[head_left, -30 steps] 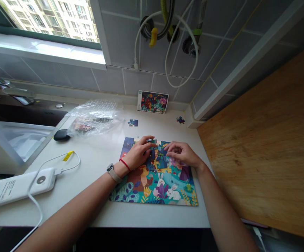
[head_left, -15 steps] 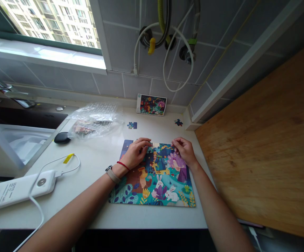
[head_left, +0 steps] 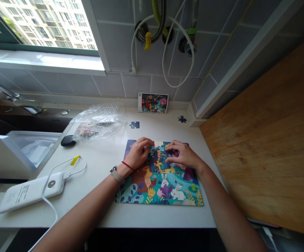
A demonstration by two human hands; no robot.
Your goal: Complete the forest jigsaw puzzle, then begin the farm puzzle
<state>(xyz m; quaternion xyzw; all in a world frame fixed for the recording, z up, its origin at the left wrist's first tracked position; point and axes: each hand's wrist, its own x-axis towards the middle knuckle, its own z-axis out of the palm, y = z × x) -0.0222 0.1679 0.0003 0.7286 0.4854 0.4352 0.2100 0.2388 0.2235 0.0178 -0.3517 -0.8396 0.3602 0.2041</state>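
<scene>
A colourful jigsaw puzzle, with rabbits and plants in its picture, lies flat on the counter, mostly joined. My left hand rests on its upper left part, fingers loosely bent and thumb a little apart; the surface beneath is hidden. Over the upper right part is my right hand, its thumb and fingers spread apart, with no piece visible between them. Between the hands, several joined pieces show small figures on dark blue. Two loose puzzle pieces lie beyond: one piece behind the left hand, another piece near the wall corner.
A picture card leans against the tiled wall. On the left are a crumpled clear plastic bag, a black mouse-like object and a white power bank with its cable. A wooden panel bounds the right side.
My right hand has shifted from the puzzle's top edge slightly toward me, and its pinched fingers have spread apart. My left hand stays at nearly the same spot. The camera view has moved slightly.
</scene>
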